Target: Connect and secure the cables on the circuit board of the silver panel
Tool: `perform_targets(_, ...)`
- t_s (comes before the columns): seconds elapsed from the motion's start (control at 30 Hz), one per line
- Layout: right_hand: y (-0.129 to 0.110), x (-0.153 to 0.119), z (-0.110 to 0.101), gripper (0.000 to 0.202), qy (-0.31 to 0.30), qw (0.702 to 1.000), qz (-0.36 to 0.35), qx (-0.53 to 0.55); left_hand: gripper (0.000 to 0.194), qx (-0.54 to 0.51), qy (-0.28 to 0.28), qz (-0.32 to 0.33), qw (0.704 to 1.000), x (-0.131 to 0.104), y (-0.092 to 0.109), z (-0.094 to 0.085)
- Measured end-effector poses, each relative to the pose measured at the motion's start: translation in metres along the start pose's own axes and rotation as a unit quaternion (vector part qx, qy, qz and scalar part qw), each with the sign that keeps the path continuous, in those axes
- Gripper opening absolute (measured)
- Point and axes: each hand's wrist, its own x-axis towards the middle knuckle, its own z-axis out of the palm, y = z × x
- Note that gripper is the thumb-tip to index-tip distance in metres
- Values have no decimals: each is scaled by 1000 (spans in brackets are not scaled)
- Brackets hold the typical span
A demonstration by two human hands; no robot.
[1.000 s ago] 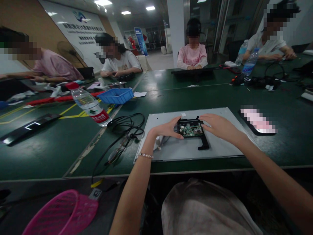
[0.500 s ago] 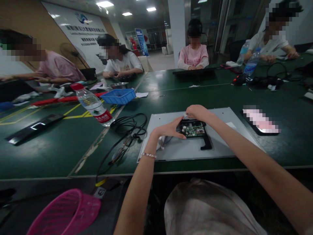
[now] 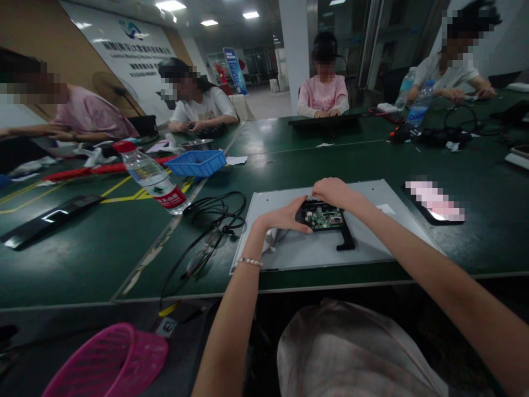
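Observation:
A green circuit board [image 3: 326, 219] sits in a black plastic frame [image 3: 348, 238], which rests on a flat grey panel [image 3: 372, 256]. My left hand [image 3: 288, 215] grips the frame's left side, thumb at the near edge and fingers at the far edge. At the frame's far edge, my right hand [image 3: 329, 189] is bent over with its fingers curled down. Whatever its fingertips hold is hidden behind the hand. Beside my left wrist, a small crumpled whitish piece [image 3: 270, 240] lies on the panel.
Left of the panel lie a coiled black cable [image 3: 217, 212] and glasses [image 3: 198, 259]. A water bottle [image 3: 155, 179] and blue tray [image 3: 196, 163] stand farther back. At right is a phone [image 3: 433, 203]. A pink basket [image 3: 107, 358] is below the table edge. Several people sit around the table.
The whole view has shifted slightly. Both hands stay in nearly the same place at the black frame.

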Motion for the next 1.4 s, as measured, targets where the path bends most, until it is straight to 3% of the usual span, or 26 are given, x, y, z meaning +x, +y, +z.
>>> perform_targets(0.3,-13,-3,8,32,-15,1000,6,15,109,-22,2,24,999,1,-3,1)
perform_targets(0.53,-9,-9,-3,29,-24,998,17,63,116,-32,-11,3,999,0,-2,1)
perform_targets(0.77,12,-50,-14,28,18,991,74,113,121,-31,-31,-28,999,-2,2,-2)
perform_targets(1.03,58,-112,8,31,34,973,179,140,119,-37,-27,-21,999,-2,1,-2)
perform_targets(1.17,66,-119,22,30,15,949,223,221,118,-35,-30,-21,999,-2,1,-2)
perform_targets(1.4,64,-118,32,17,21,922,234,307,117,-39,-20,-4,999,-1,-3,0)
